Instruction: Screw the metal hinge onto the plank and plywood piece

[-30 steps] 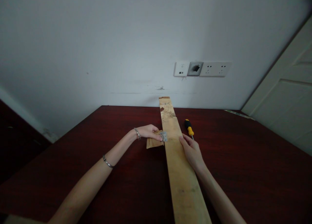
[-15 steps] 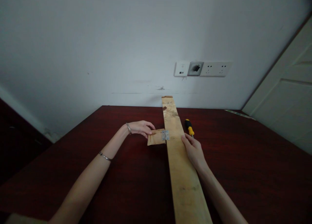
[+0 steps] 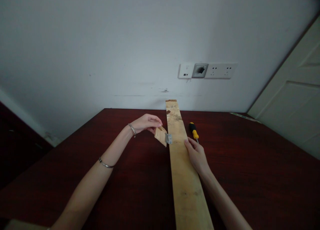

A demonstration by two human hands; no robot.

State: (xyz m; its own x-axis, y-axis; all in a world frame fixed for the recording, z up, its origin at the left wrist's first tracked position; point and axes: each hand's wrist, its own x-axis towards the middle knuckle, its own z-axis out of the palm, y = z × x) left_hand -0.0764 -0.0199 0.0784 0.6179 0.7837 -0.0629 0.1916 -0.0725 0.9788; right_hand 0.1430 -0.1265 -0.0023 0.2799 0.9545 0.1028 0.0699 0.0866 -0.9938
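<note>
A long wooden board (image 3: 186, 176) runs away from me across the dark red table. A metal hinge (image 3: 169, 138) joins its left edge to a small wooden piece (image 3: 160, 135), which is tilted up on that hinge. My left hand (image 3: 147, 122) pinches the outer edge of the small piece between thumb and fingers. On the board's right edge, my right hand (image 3: 197, 154) is closed, thumb on top, the other fingers partly hidden at the side. A black and yellow screwdriver (image 3: 193, 130) lies just beyond my right hand, its tip hidden.
The dark red table (image 3: 245, 163) meets a white wall (image 3: 140, 50) at the back. Wall sockets (image 3: 217, 71) sit above the table's far edge. A thin strip (image 3: 245, 117) lies at the far right corner, near a white panelled door (image 3: 300, 96).
My left hand has risen and moved slightly right, swinging the small wooden piece up from nearly flat to tilted. The board has shifted slightly left at its near end, with my right hand still on it.
</note>
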